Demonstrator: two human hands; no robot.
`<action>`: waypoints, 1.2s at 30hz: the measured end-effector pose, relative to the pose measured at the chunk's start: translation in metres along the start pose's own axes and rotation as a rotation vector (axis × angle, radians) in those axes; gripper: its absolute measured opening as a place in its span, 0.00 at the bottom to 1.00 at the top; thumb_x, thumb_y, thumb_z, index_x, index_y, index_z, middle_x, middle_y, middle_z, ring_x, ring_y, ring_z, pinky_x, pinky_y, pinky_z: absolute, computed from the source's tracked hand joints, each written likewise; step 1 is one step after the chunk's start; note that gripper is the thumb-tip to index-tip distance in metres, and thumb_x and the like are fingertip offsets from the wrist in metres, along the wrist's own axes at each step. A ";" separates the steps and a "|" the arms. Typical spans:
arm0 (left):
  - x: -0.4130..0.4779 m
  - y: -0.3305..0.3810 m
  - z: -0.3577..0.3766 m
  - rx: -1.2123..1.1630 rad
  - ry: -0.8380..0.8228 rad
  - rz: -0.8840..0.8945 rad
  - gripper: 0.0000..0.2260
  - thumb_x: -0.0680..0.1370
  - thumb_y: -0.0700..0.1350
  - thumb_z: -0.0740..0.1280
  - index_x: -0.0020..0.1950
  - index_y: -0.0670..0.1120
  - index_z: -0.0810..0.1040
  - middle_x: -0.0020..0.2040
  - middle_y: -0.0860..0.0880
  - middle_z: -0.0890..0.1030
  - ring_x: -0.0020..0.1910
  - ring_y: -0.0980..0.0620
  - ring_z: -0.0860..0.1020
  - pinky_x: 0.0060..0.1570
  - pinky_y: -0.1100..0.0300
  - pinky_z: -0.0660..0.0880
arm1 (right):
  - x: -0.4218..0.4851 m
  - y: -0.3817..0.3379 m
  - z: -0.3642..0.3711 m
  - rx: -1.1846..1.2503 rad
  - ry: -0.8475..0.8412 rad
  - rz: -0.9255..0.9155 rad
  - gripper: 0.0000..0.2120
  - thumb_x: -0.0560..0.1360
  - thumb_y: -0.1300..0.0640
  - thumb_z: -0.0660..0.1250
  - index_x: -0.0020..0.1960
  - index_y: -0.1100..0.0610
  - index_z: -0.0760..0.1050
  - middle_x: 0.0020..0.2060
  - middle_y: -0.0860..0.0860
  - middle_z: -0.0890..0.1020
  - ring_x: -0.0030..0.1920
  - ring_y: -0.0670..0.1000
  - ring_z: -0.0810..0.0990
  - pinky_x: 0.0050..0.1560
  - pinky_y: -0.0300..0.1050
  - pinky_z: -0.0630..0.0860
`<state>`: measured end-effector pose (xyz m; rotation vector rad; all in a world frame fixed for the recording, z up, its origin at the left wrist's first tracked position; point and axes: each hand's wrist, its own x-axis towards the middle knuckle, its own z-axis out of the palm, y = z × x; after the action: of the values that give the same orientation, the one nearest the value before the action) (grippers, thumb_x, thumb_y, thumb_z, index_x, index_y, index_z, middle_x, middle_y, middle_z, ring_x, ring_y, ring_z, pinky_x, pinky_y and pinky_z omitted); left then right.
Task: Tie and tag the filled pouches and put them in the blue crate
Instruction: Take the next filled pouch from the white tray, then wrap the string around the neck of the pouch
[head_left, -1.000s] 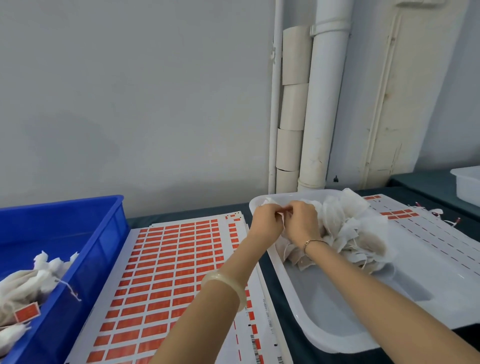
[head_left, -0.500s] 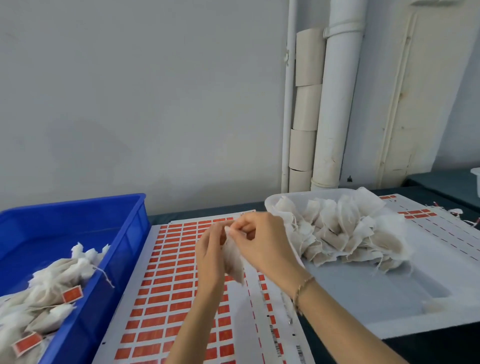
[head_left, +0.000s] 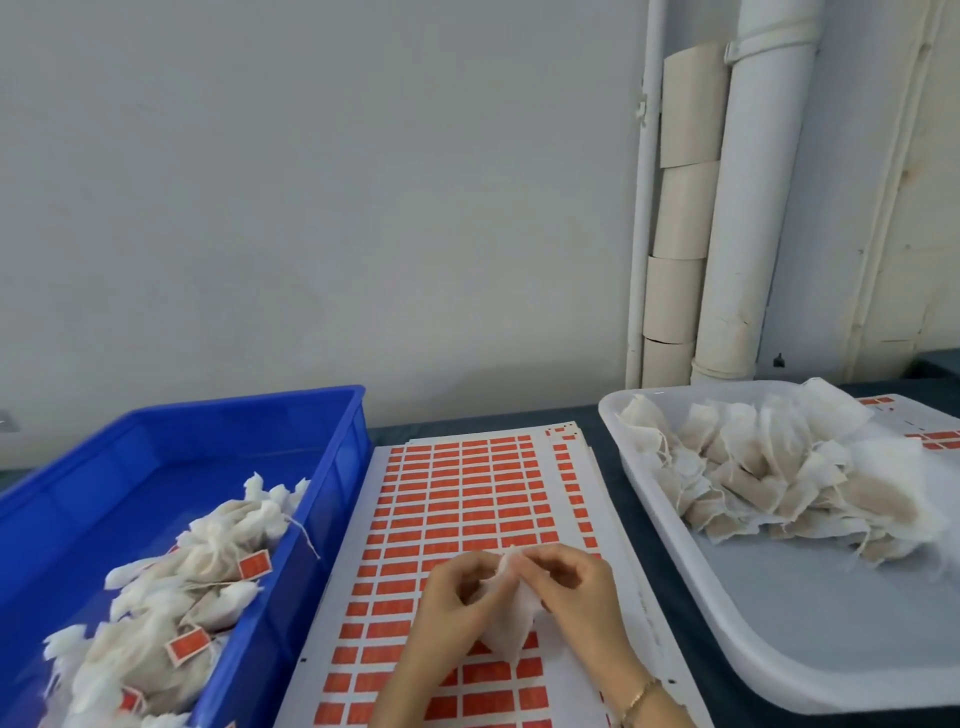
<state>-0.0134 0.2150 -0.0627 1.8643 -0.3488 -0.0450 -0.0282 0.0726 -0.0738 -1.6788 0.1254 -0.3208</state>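
Above label sheet: white gauzy pouch, neck pinched, both hands.

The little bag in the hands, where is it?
Head view, low centre: the pouch is pinched by left hand and right hand over the orange tag sheet, between blue crate and white tray.

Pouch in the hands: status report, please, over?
Left hand and right hand pinch one pouch over the sticker sheet. No tag visible on it. Blue crate at left, nothing in the way.
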 end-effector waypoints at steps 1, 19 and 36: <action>0.002 -0.002 -0.001 0.012 0.021 0.010 0.06 0.75 0.51 0.71 0.46 0.49 0.84 0.40 0.52 0.84 0.42 0.51 0.81 0.42 0.63 0.78 | 0.001 0.003 -0.001 0.028 0.009 0.009 0.05 0.68 0.48 0.74 0.44 0.45 0.82 0.41 0.36 0.84 0.45 0.39 0.82 0.42 0.31 0.78; 0.002 -0.017 0.000 0.114 0.209 0.082 0.03 0.72 0.47 0.75 0.42 0.53 0.82 0.38 0.59 0.82 0.43 0.59 0.81 0.38 0.68 0.77 | -0.011 0.005 0.008 -0.107 0.023 -0.154 0.08 0.65 0.39 0.70 0.40 0.40 0.79 0.38 0.32 0.82 0.46 0.35 0.79 0.37 0.26 0.75; -0.005 -0.003 0.001 -0.263 0.000 0.004 0.12 0.74 0.53 0.67 0.52 0.50 0.82 0.43 0.51 0.84 0.46 0.53 0.83 0.43 0.65 0.78 | -0.008 -0.004 0.000 0.222 -0.165 0.006 0.08 0.66 0.46 0.70 0.44 0.40 0.84 0.44 0.41 0.85 0.47 0.42 0.83 0.39 0.32 0.78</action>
<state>-0.0174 0.2158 -0.0668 1.6034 -0.3302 -0.0838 -0.0362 0.0756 -0.0714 -1.4773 -0.0277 -0.1830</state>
